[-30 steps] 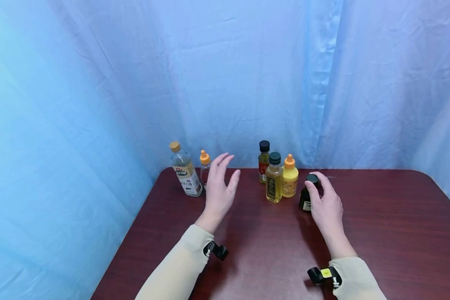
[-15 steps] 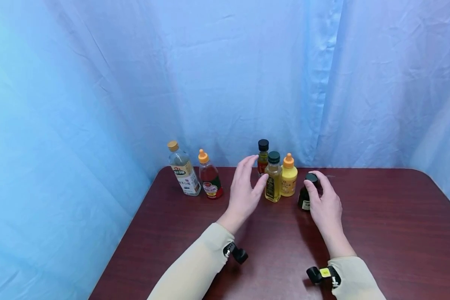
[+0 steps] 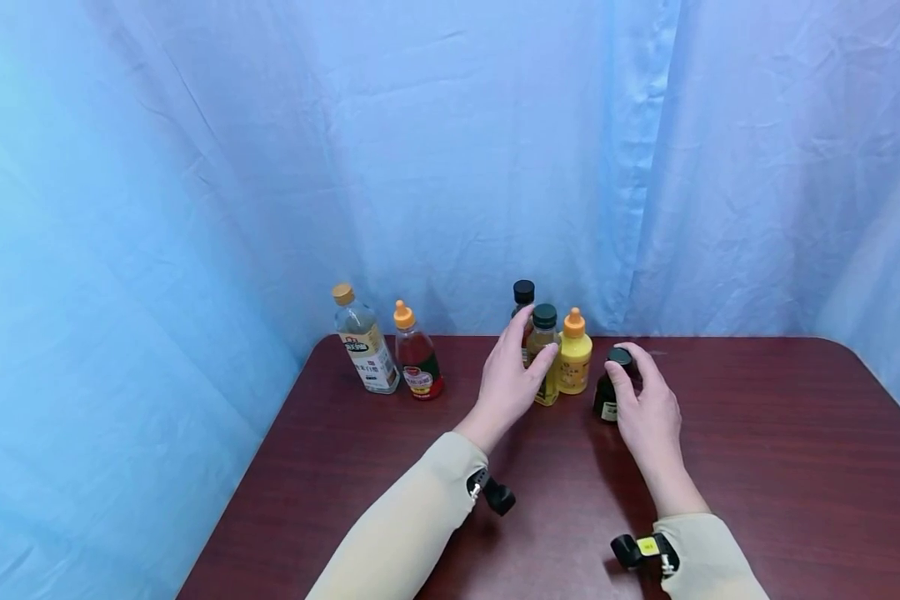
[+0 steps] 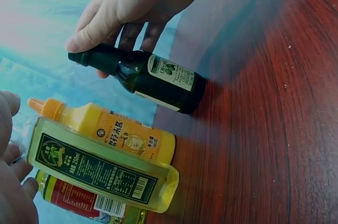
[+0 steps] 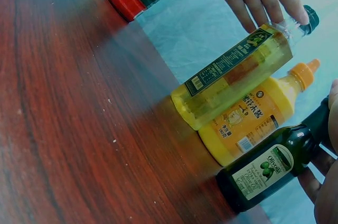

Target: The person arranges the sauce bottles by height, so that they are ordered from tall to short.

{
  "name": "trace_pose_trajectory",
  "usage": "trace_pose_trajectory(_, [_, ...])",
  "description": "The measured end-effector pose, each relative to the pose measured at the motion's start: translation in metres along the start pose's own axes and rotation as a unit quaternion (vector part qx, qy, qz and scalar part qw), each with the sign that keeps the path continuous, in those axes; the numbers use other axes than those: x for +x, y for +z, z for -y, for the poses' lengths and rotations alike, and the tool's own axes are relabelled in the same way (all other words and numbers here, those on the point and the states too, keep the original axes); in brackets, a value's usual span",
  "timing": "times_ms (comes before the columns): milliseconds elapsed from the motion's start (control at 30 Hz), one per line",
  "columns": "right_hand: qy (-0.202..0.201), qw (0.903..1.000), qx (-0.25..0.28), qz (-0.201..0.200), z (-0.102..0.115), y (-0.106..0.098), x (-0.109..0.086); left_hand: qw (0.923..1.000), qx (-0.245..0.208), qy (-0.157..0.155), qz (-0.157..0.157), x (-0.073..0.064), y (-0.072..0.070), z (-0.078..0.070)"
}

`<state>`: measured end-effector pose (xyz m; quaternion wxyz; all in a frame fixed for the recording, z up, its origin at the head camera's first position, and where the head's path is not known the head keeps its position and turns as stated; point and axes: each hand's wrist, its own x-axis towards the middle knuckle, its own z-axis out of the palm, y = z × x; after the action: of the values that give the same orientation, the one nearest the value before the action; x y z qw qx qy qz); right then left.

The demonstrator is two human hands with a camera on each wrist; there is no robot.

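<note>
My right hand (image 3: 651, 412) holds a dark green olive oil bottle (image 5: 259, 174) at its neck, thumb in front and fingers behind. The bottle stands upright on the table. My left hand (image 3: 506, 379) is at a clear, square bottle of yellow oil (image 5: 237, 76) with a green cap. Its thumb lies by the neck in the right wrist view, and the fingers extend behind; a firm grip does not show. Beside that bottle stands a yellow mustard squeeze bottle (image 3: 574, 362) with an orange nozzle. Behind it is a black-capped bottle (image 4: 79, 197) with a red label, partly hidden.
A clear bottle (image 3: 371, 358) with a tan cap and white label stands at the table's back left. Next to it is a red squeeze bottle (image 3: 420, 367) with an orange nozzle. Blue curtains (image 3: 420, 167) hang behind the dark red-brown table (image 3: 780, 433).
My left hand has moved right, from in front of the red squeeze bottle to the square oil bottle. My right hand has stayed at the olive oil bottle.
</note>
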<state>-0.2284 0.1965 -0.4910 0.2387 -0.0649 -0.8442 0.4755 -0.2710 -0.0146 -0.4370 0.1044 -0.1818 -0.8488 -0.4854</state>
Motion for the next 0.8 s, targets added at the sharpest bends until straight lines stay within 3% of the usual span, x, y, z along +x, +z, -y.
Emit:
trace_pose_trajectory(500, [-0.003,1.0000,0.003,-0.002,0.0024,-0.0009,-0.0003,0.9992,-0.009,-0.005,-0.039,0.0105,0.0059,0.0003])
trace_pose_trajectory(633, [-0.005,1.0000,0.003,-0.002,0.0026,-0.0007,-0.0005,0.9988,0.005,0.014,-0.047,0.0087,0.0061,0.0022])
trace_pose_trajectory(800, [-0.005,1.0000,0.000,-0.005,0.0004,0.0005,-0.0002,0.9958,0.042,0.065,-0.050,0.0047,0.0065,0.0042])
